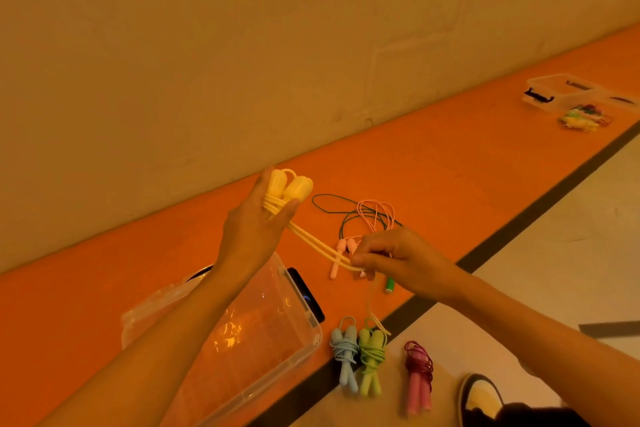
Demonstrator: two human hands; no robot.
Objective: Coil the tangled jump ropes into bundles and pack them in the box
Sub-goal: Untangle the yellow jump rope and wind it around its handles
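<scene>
Gripping the two handles of the yellow jump rope [294, 189] side by side, the left hand [256, 229] is raised above the orange floor strip [467, 156] near the wall. Its fingers [289, 211] are curled round the handles, and a few turns of cord are wound just below the handle tops. From there three strands run taut down to the right hand [398, 260], whose fingers [367, 258] pinch them together. A loose end dangles below toward the floor.

Under the left forearm sits the clear plastic box [317, 333], open, on the orange strip. Just beside its near corner lie three finished bundles in a row: blue [346, 354], green [372, 357] and, a little apart, dark pink [419, 374].

Behind the right hand, a pale pink rope [375, 215] and a dark green rope [332, 199] lie loose and crossed over each other on the strip.

Far along the wall stands a second clear box [561, 90], with a small pile of ropes [581, 118] in front of it. A shoe [481, 399] shows at the bottom edge.
</scene>
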